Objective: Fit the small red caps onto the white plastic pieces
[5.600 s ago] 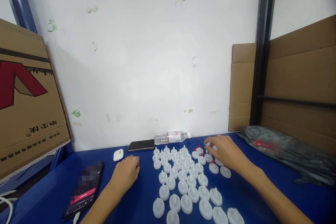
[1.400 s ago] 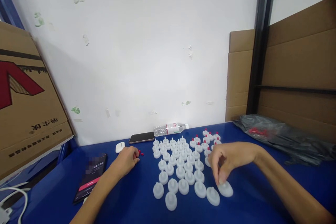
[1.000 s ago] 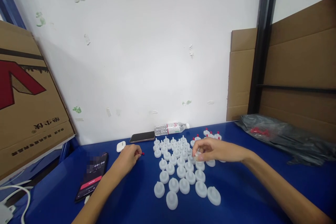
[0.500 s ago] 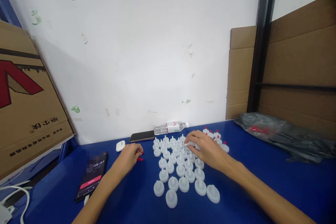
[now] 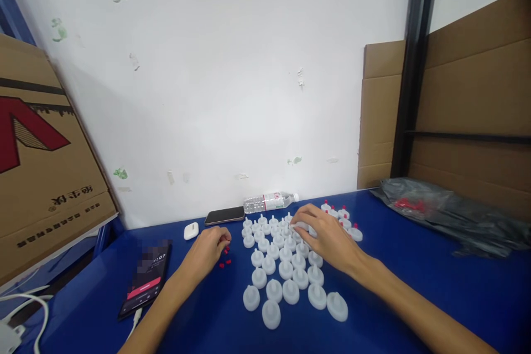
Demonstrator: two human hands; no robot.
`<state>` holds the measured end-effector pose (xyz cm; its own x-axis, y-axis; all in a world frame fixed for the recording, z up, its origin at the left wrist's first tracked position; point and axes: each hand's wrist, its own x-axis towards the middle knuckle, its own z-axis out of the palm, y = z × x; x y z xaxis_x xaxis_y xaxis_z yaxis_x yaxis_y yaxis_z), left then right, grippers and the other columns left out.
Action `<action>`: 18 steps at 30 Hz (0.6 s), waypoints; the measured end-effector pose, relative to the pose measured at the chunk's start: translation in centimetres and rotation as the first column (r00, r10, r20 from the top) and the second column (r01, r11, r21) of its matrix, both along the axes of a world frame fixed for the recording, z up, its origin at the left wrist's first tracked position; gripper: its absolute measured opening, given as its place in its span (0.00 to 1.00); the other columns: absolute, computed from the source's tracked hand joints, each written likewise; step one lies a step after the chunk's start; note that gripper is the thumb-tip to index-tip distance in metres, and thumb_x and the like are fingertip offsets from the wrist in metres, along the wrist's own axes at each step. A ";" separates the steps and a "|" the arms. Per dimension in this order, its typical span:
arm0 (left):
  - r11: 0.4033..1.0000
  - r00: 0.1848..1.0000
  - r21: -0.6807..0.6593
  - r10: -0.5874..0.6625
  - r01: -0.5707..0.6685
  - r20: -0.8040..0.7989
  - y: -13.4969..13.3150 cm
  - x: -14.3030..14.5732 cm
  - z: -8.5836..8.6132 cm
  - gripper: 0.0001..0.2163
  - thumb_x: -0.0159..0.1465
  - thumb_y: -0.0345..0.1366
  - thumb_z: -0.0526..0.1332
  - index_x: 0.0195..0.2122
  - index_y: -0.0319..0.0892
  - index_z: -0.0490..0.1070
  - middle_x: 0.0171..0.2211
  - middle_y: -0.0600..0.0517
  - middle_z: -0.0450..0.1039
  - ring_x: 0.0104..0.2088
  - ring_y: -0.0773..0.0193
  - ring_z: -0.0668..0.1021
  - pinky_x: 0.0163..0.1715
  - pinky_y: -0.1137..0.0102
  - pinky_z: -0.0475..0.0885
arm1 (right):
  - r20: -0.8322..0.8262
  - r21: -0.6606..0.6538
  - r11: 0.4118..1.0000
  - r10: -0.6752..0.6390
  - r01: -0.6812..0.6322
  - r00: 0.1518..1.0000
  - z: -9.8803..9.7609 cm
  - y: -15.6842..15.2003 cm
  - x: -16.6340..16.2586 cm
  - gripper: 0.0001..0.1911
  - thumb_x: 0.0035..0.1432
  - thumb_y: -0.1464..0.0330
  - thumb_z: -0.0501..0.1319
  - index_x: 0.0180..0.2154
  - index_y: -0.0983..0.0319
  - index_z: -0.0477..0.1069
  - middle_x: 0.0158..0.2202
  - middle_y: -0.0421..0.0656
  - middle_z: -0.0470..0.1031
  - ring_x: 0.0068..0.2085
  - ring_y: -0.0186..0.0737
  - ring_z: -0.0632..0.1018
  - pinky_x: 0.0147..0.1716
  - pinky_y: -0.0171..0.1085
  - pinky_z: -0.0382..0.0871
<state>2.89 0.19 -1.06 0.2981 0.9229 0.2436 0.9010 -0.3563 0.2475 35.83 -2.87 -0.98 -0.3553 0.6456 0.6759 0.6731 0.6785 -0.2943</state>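
Several white plastic caps (image 5: 286, 269) stand in rows on the blue table (image 5: 406, 282). A few caps with red tips (image 5: 343, 213) sit at the far right of the group. My right hand (image 5: 326, 235) reaches over the rows, its fingers closed on one white cap at the far end. My left hand (image 5: 205, 251) rests curled on the table left of the caps. Small red pieces (image 5: 225, 263) lie just beside its fingertips; whether any are inside the hand is hidden.
A dark phone (image 5: 145, 280) with a lit screen and cable lies at the left. A second phone (image 5: 224, 215), a white earbud case (image 5: 191, 230) and a water bottle (image 5: 270, 202) lie by the wall. A black bag (image 5: 448, 215) lies at the right. Cardboard (image 5: 41, 160) leans at both sides.
My right hand picked up a cap from the near right, carried it across the rows to the far end and stays there. Red pieces now lie loose by my left hand.
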 end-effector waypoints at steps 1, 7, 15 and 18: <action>1.000 1.000 0.012 0.005 -0.005 -0.004 -0.2 0.1 0.2 0.09 0.64 0.31 0.55 0.33 0.42 0.75 0.32 0.49 0.78 0.34 0.59 0.78 0.33 0.69 0.66 | -0.016 0.004 1.000 0.007 -0.007 1.000 0.0 0.0 0.0 0.07 0.66 0.71 0.57 0.43 0.58 0.74 0.46 0.45 0.74 0.40 0.42 0.80 0.40 0.42 0.77; 0.977 0.985 0.174 -0.143 0.125 0.095 -2.0 2.3 1.3 0.11 0.69 0.38 0.56 0.42 0.46 0.78 0.41 0.51 0.82 0.41 0.58 0.81 0.42 0.68 0.72 | -0.075 0.101 0.988 0.121 -0.113 0.990 0.1 -1.0 -0.8 0.08 0.67 0.71 0.57 0.46 0.58 0.72 0.46 0.46 0.74 0.43 0.42 0.79 0.42 0.41 0.76; 0.748 0.831 0.541 -0.536 0.384 0.152 -5.1 6.7 0.0 0.07 0.70 0.32 0.59 0.44 0.43 0.77 0.37 0.50 0.83 0.37 0.65 0.83 0.37 0.75 0.76 | -0.014 0.172 0.963 0.211 -0.206 0.977 -0.2 -2.1 -2.4 0.05 0.64 0.73 0.59 0.41 0.60 0.70 0.42 0.45 0.76 0.42 0.42 0.78 0.42 0.42 0.74; 0.644 0.775 0.625 -0.624 0.441 0.097 -5.8 7.5 -0.3 0.07 0.68 0.28 0.61 0.46 0.42 0.76 0.38 0.51 0.82 0.36 0.67 0.83 0.35 0.77 0.76 | -0.021 0.209 0.950 0.240 -0.231 0.970 -0.3 -2.2 -2.6 0.04 0.63 0.74 0.60 0.40 0.60 0.71 0.42 0.46 0.76 0.42 0.42 0.79 0.41 0.40 0.75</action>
